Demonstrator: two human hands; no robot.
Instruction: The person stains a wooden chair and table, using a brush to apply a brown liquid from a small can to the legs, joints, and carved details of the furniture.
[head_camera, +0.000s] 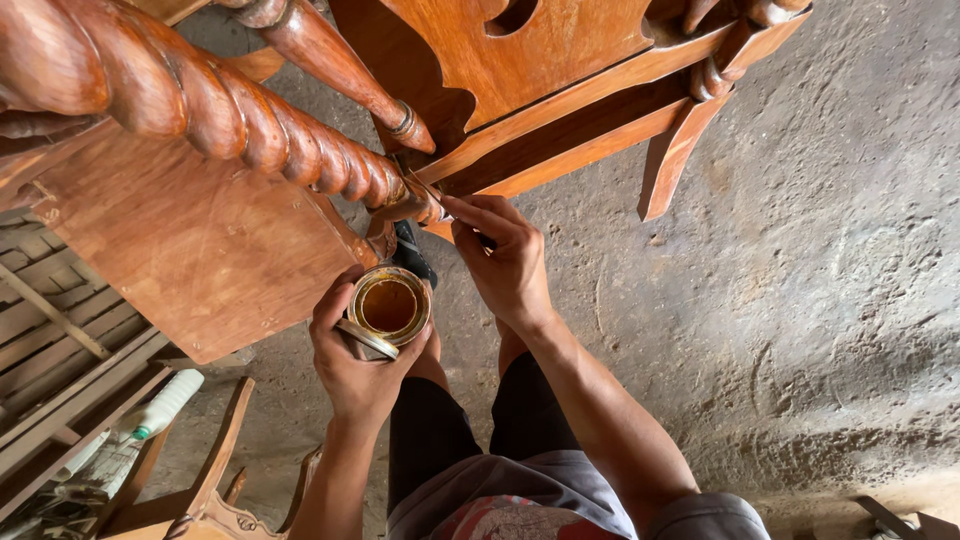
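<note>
— Tin (389, 307) first: where does it sit?

— A small round open tin, its inside coated in amber-brown liquid, is held in the left hand (352, 362), fingers wrapped around its side. It is low in the middle of the view, just under the twisted wooden leg (250, 120) and above the person's knees.

— And the lid?

— A bent metal lid (366, 338) hangs at the near rim of the tin, against the left palm.

— What about the other hand?

— The right hand (508, 262) is closed in a pinch around a thin dark handle (482, 239), most likely a small brush; its tip cannot be seen clearly. The fingertips reach up to where the twisted leg meets the reddish-brown frame rail (570, 120) of the furniture.

— How near are the two hands?

— Just beside each other, not touching; the right one is slightly higher.

— What surrounds them?

— A flat wooden panel (200, 250) spreads to the left of the tin. Below it lie wooden slats (60, 360) and a white plastic bottle (165, 400) with a green band. Rough grey concrete floor (820, 260) fills the right side, and a carved chair part (215, 490) stands at the bottom edge.
</note>
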